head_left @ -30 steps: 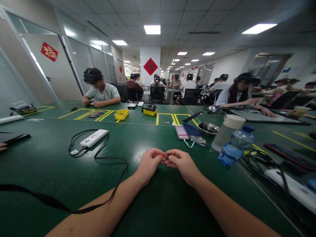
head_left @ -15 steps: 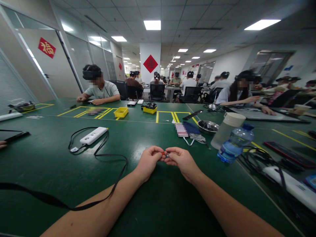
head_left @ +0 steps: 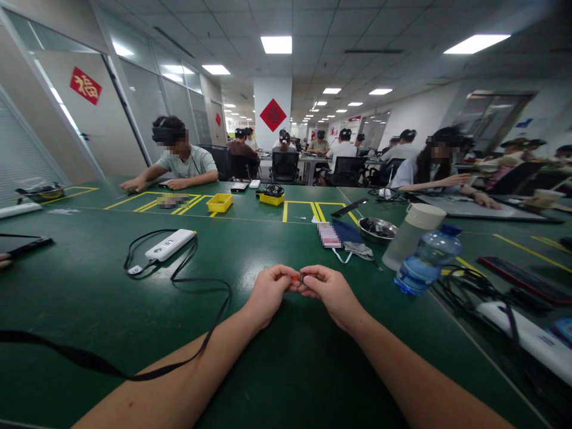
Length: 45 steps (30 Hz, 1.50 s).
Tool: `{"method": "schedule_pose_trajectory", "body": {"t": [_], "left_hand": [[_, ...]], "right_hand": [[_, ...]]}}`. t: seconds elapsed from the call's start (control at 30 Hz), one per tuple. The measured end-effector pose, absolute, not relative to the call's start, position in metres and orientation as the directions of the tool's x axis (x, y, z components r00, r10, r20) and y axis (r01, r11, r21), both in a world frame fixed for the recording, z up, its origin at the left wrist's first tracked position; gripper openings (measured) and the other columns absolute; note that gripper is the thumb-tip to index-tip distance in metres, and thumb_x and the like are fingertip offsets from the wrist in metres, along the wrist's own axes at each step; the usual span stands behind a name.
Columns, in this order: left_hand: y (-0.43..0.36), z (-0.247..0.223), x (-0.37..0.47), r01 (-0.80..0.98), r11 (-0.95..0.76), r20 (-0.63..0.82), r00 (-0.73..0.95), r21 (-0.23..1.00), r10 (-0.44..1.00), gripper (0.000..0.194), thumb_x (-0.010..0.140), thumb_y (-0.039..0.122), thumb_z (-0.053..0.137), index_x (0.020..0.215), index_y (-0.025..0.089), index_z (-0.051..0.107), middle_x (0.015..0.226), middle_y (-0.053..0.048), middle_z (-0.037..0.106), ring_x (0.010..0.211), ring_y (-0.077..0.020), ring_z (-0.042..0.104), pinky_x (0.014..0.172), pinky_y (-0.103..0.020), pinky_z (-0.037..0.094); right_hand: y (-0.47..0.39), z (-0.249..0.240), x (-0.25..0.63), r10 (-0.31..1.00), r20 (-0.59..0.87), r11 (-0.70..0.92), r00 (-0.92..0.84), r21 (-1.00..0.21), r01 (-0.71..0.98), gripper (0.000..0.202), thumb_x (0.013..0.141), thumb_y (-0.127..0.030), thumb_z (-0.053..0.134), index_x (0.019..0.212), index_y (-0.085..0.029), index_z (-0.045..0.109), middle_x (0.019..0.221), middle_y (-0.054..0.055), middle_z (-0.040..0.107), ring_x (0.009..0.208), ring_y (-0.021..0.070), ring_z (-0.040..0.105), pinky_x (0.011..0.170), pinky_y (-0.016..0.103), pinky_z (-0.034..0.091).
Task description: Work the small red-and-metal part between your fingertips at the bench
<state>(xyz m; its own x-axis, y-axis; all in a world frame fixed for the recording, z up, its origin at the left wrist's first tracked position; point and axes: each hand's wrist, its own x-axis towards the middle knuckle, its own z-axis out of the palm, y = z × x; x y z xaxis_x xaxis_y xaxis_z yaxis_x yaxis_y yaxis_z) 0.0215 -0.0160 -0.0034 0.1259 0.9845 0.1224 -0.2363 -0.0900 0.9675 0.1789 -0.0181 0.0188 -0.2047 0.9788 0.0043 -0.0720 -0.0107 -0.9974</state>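
My left hand (head_left: 271, 293) and my right hand (head_left: 329, 292) meet at the fingertips above the green table (head_left: 286, 369). The left thumb and fingers pinch a small orange piece (head_left: 295, 277); its kind is too small to tell. The right thumb and index finger are pressed together beside it, and what they grip is mostly hidden. Left of my hands lies a white power bank (head_left: 170, 245) with a black cable (head_left: 223, 282), which passes across my left forearm.
Right of my hands stand a blue water bottle (head_left: 428, 260) and a frosted bottle (head_left: 413, 235). A metal bowl (head_left: 376, 228) and a grey cloth (head_left: 357, 249) lie behind. Yellow trays (head_left: 219, 203) sit farther back. Co-workers sit across the table, one person at left (head_left: 183, 158).
My fingertips have shifted slightly around the small piece, and the glint near the right fingers is now hidden. The co-worker at the left has stretched an arm outward across the table.
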Motion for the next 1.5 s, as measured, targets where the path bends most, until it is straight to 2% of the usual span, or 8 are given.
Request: {"method": "schedule_pose_trajectory", "body": {"t": [0.2,0.33,0.53,0.77,1.07,1.5], "left_hand": [[-0.0186,0.0011,0.0216,-0.258,-0.116,0.147,0.105,0.959,0.983,0.015,0.071,0.022,0.060,0.083,0.014,0.063,0.079,-0.005,0.066,0.069,-0.0134,0.060,0.071,-0.028,0.047],[-0.0206,0.0033,0.0226,-0.193,-0.151,0.174,0.111,0.970,0.978,0.016,0.069,0.021,0.062,0.083,0.015,0.062,0.080,-0.005,0.067,0.071,-0.0139,0.060,0.070,-0.026,0.046],[-0.0198,0.0026,0.0227,-0.180,-0.159,0.180,0.109,0.971,0.978,0.015,0.069,0.022,0.062,0.082,0.015,0.062,0.077,-0.004,0.066,0.069,-0.0137,0.061,0.067,-0.025,0.046],[-0.0173,0.0008,0.0213,-0.239,-0.096,0.127,0.117,0.966,0.985,0.016,0.071,0.020,0.059,0.084,0.013,0.062,0.081,-0.007,0.067,0.069,-0.0137,0.061,0.070,-0.028,0.048],[-0.0169,-0.0002,0.0210,-0.308,-0.069,0.105,0.103,0.949,0.989,0.013,0.071,0.020,0.058,0.082,0.013,0.061,0.081,-0.007,0.067,0.074,-0.0156,0.063,0.075,-0.031,0.050],[-0.0189,0.0022,0.0223,-0.221,-0.087,0.117,0.128,0.971,0.985,0.016,0.070,0.018,0.058,0.084,0.013,0.064,0.076,-0.007,0.067,0.069,-0.0148,0.061,0.071,-0.028,0.048]], "right_hand": [[-0.0170,0.0203,0.1781,0.980,-0.081,-0.106,-0.183,-0.986,-0.131,0.023,0.075,-0.021,0.057,0.096,-0.013,0.063,0.089,0.010,0.068,0.075,0.0172,0.067,0.075,0.034,0.055],[-0.0175,0.0190,0.1776,0.980,-0.067,-0.090,-0.187,-0.989,-0.114,0.026,0.072,-0.018,0.060,0.097,-0.014,0.062,0.089,0.008,0.068,0.076,0.0172,0.068,0.077,0.034,0.055],[-0.0176,0.0172,0.1784,0.979,-0.027,-0.041,-0.203,-0.997,-0.062,0.030,0.069,-0.023,0.065,0.098,-0.014,0.061,0.085,0.008,0.067,0.074,0.0175,0.068,0.073,0.033,0.055],[-0.0176,0.0183,0.1782,0.978,-0.004,-0.024,-0.207,-0.995,-0.094,0.030,0.068,-0.023,0.066,0.096,-0.014,0.061,0.085,0.007,0.067,0.074,0.0161,0.067,0.074,0.033,0.054],[-0.0172,0.0213,0.1784,0.981,-0.077,-0.104,-0.181,-0.984,-0.146,0.020,0.075,-0.021,0.056,0.094,-0.014,0.061,0.084,0.009,0.068,0.075,0.0179,0.068,0.074,0.034,0.055],[-0.0163,0.0152,0.1802,0.982,0.021,0.009,-0.189,-0.998,-0.063,0.029,0.070,-0.023,0.063,0.097,-0.014,0.060,0.079,0.005,0.066,0.071,0.0156,0.066,0.070,0.030,0.054]]}}
